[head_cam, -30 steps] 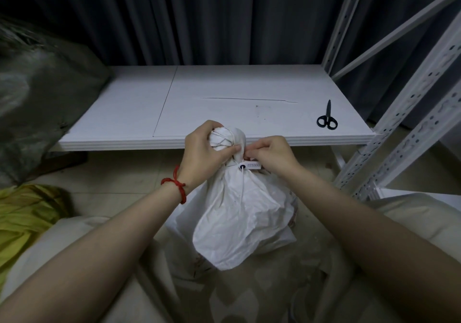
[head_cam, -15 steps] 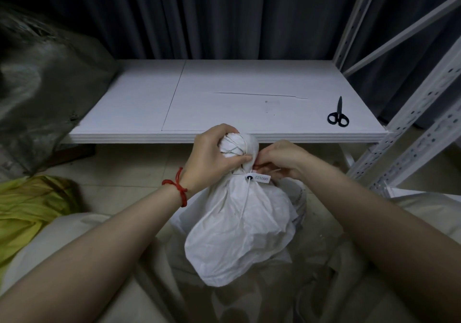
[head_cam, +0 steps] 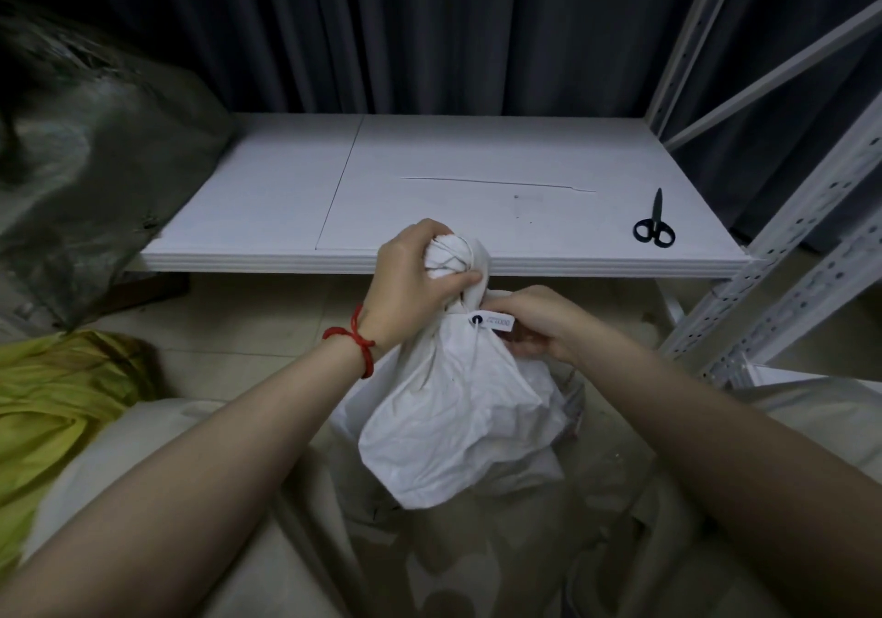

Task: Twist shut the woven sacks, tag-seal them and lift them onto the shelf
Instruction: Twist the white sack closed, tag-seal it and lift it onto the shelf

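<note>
A white woven sack stands on the floor in front of me, its mouth twisted into a knob wound with white cord. My left hand grips that twisted neck from the left. A small white tag with a dark eyelet hangs at the neck. My right hand sits just right of the tag, fingers curled and pinching at the cord or tag; what exactly it holds is hidden. The white shelf board lies just beyond the sack.
Black scissors lie on the shelf's right side. White perforated shelf uprights rise at the right. A large dark filled sack sits at the left, yellow fabric below it. More pale sacks lie around my arms.
The sack neck and both hands sit slightly lower and to the right relative to the shelf edge. My right hand has slid down beside the tag. My left hand keeps its grip.
</note>
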